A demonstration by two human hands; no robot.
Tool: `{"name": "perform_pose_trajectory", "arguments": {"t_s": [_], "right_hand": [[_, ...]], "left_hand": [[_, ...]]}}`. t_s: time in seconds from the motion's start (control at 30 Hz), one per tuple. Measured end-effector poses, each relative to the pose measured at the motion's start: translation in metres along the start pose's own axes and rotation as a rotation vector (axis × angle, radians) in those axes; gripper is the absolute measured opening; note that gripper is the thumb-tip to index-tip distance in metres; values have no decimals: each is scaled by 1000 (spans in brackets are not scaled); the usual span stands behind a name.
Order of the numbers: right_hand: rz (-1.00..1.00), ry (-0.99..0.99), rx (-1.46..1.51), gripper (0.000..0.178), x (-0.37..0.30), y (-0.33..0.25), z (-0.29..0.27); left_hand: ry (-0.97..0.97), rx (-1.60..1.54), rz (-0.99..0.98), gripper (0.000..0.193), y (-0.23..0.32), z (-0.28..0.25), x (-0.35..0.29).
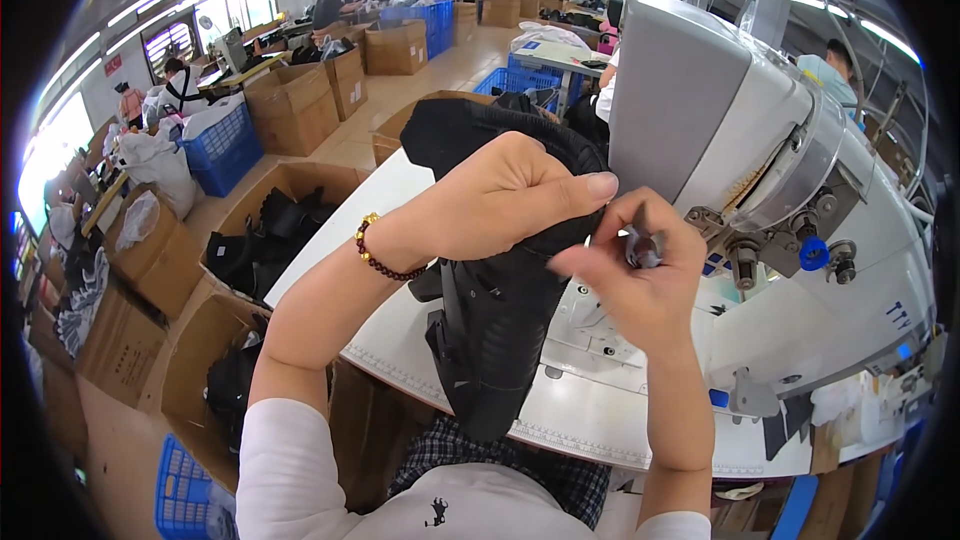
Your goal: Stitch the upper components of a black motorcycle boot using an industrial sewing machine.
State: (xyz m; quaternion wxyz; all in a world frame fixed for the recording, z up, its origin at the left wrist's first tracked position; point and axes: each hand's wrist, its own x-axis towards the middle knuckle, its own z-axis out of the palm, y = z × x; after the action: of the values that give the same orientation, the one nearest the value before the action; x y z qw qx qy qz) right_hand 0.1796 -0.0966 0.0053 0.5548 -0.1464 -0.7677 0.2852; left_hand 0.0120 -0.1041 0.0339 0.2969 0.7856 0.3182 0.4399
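Black fabric piece (500, 340) gathered in the left hand (495, 195), draped over the bench (590, 422)

The piece is long, soft and matt black, made up of several layers. Its near part tapers downward and carries a panel of raised ribs, with a small pale mark above it. Narrow flaps or straps stick out along its left side; their exact form is hard to make out, black on black. The far part spreads wide and left, and a thick, puckered edge curves round toward the right.

It lies on the white bench, to the left of the large white and grey sewing machine (680, 90), its near end reaching over the bench's near edge.

The left hand crosses the upper middle of the piece. Its fingers are folded down and grasping the fabric, most of them hidden, while the thumb lies along the top, pointing right. The right hand (640, 285) is just to the right of the piece, fingers curled around a small greyish object (643, 248) of unclear kind. Its thumb points left, overlapping the fabric's right edge in view; whether it touches, I cannot tell.
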Motion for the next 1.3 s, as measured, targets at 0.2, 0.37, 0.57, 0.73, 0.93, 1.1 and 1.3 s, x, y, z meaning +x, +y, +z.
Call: {"name": "perform_pose_trajectory", "arguments": {"t_s": [0.2, 0.37, 0.57, 0.73, 0.93, 1.1, 1.3], "right_hand": [[118, -159, -37, 27, 9, -6, -6], [118, 91, -19, 15, -13, 9, -16], [283, 134, -29, 16, -68, 37, -18], [489, 98, 5, 17, -93, 71, -14], [542, 200, 61, 11, -134, 120, -16], [662, 237, 23, 12, -154, 138, -17], [678, 209, 42, 15, -165, 139, -16]], "left_hand": [[4, 50, -114, 42, 8, -1, -6], [-12, 357, 38, 42, 3, -16, -9], [176, 455, 111, 39, -1, -16, -13], [202, 694, 368, 40, 6, -30, -23], [302, 1013, 167, 39, 23, -90, -39], [1058, 912, 426, 19, 61, -121, -39], [1079, 1902, -76, 32, -8, -218, -139]]}}
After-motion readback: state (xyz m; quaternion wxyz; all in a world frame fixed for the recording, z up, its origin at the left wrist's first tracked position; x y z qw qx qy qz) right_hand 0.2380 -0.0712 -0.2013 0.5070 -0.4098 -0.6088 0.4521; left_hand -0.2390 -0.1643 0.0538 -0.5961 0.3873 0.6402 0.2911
